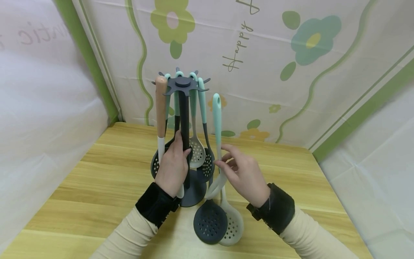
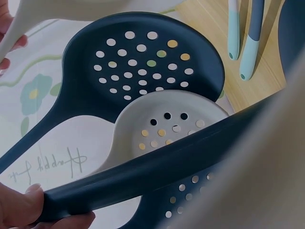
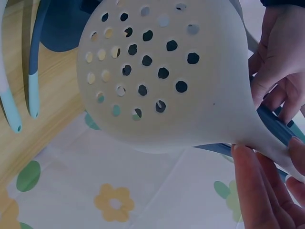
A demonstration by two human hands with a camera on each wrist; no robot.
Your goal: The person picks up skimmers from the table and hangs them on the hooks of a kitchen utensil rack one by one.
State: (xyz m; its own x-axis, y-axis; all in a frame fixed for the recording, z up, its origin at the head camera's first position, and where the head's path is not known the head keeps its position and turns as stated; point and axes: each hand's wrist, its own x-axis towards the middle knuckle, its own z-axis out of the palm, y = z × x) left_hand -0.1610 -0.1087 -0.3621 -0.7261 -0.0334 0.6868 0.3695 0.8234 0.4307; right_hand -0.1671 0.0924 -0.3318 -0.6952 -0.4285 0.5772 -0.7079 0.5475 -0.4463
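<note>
My left hand (image 1: pixel 173 163) grips the dark pole (image 2: pixel 157 164) of a utensil stand (image 1: pixel 182 83), partway up. In my right hand (image 1: pixel 244 172), thumb and fingers pinch a pale skimmer (image 3: pixel 138 71) by its neck. Its mint handle (image 1: pixel 217 111) points up, just right of the stand, and its perforated head hangs low; whether it touches a hook is unclear. On the stand hang a pale perforated spoon (image 1: pixel 197 153), a dark skimmer (image 1: pixel 206 165), a wooden-handled utensil (image 1: pixel 161 108) and other mint-handled tools, partly hidden by the left hand.
Another dark skimmer (image 1: pixel 210 221) and a pale perforated one (image 1: pixel 232 225) lie on the wooden table (image 1: pixel 97 201), in front of the stand's round base (image 1: pixel 194 194). Flower-printed cloth (image 1: pixel 258 82) closes off the back and sides.
</note>
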